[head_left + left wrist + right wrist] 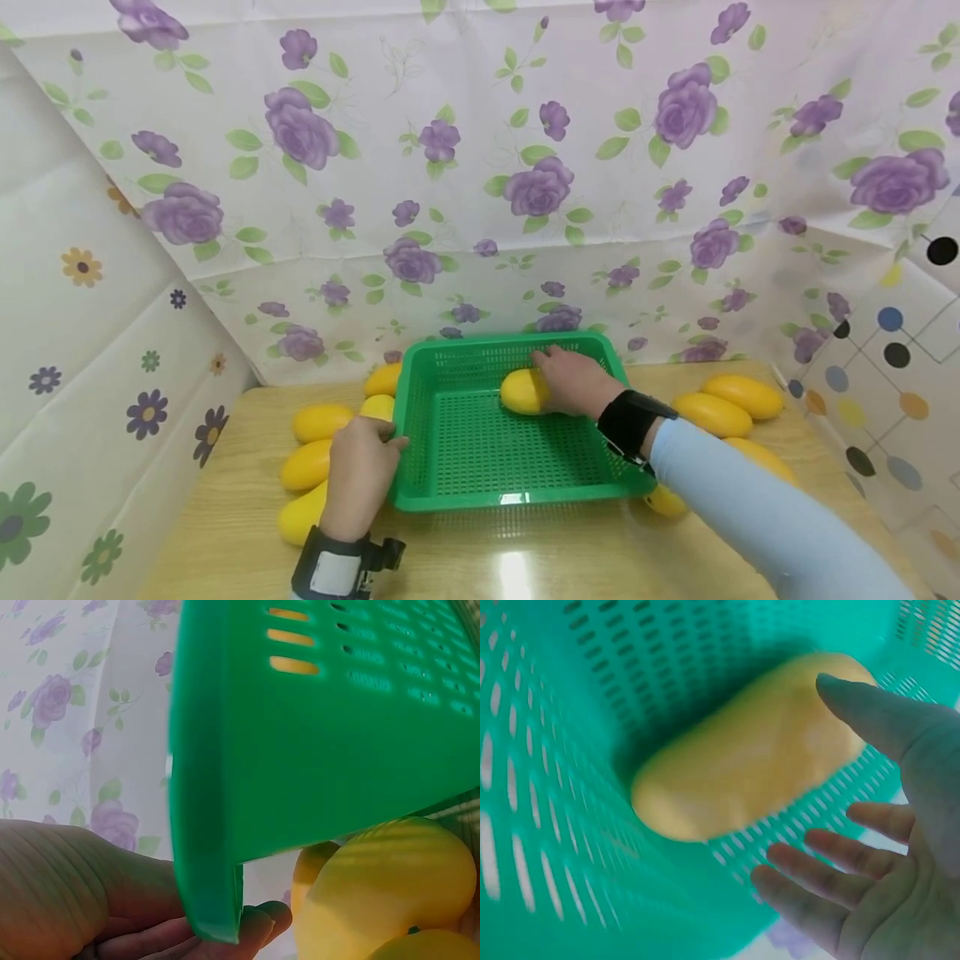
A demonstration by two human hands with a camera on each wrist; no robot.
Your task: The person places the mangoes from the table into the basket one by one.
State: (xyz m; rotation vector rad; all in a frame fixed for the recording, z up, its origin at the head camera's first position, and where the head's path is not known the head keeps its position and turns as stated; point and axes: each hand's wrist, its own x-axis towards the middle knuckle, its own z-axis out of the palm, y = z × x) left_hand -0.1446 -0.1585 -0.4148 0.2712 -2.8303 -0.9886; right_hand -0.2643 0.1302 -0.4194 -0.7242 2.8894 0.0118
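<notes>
A green plastic basket (517, 500) with slotted walls stands on the wooden table. My left hand (363, 475) grips its left rim; in the left wrist view the fingers (251, 930) curl under the rim's lip. One yellow mango (522, 392) lies on the basket floor. My right hand (573, 379) is inside the basket at the mango's right end. In the right wrist view the thumb (870, 709) overlaps the mango (757, 757), while the other fingers are spread beside it, not wrapped around it.
Several yellow mangoes (307, 467) lie left of the basket, close to my left hand. More mangoes (742, 393) lie to its right, partly behind my right sleeve (735, 492). Behind the wooden table (225, 500) rises a flower-printed sheet (480, 275).
</notes>
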